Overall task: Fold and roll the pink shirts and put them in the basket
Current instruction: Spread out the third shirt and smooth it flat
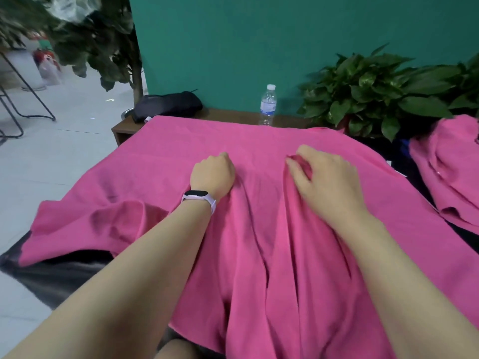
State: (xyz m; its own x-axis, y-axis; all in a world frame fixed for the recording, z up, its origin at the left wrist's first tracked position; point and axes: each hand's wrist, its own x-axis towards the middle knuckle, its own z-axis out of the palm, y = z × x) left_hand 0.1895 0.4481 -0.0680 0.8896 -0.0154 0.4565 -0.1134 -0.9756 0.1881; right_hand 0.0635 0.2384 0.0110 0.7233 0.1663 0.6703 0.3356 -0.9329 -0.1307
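A large pink shirt (160,161) lies spread over the table, wrinkled in long folds down its middle. My left hand (213,174), with a white band on the wrist, sits on the cloth with fingers curled under, gripping a fold. My right hand (326,177) rests a little to the right and pinches a raised ridge of the same shirt between thumb and fingers. A second pink shirt (451,172) lies crumpled at the right edge. No basket is in view.
A water bottle (268,104) stands on the wooden ledge (233,115) behind the shirt, with a black bag (168,104) to its left and a leafy plant (375,92) to its right. A green wall is behind. White floor and a metal chair frame (23,99) are at left.
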